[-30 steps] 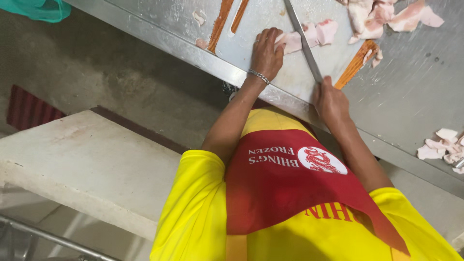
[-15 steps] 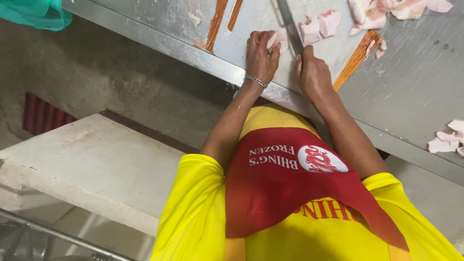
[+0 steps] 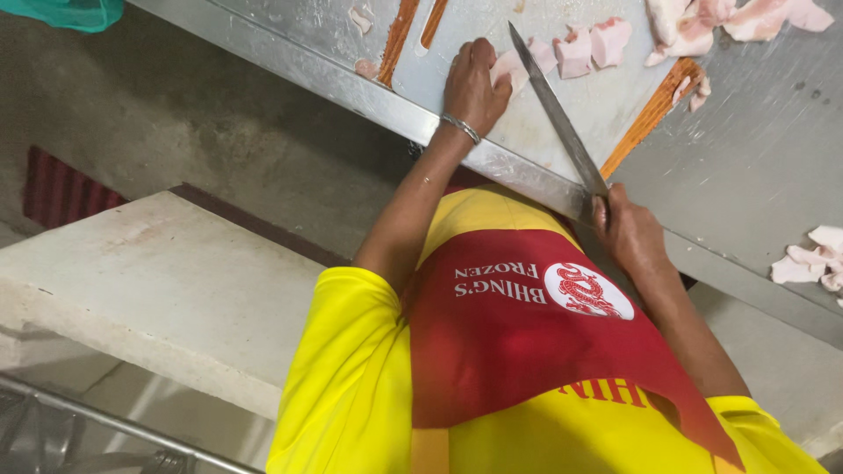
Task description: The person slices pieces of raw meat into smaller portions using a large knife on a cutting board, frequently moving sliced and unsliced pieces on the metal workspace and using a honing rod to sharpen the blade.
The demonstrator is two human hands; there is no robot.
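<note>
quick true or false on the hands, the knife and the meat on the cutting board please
1. The right hand grips the knife by its handle. True.
2. The left hand rests on a piece of meat on the cutting board. True.
3. The left hand wears a thick glove. False: it is bare, with a bracelet at the wrist.
4. The knife lies flat on the floor. False: its blade stretches over the board.

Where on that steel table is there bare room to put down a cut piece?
Free: the steel table between the cutting board's orange edge and the scraps at right. Crowded: the board around the left hand, knife and meat pieces.
</note>
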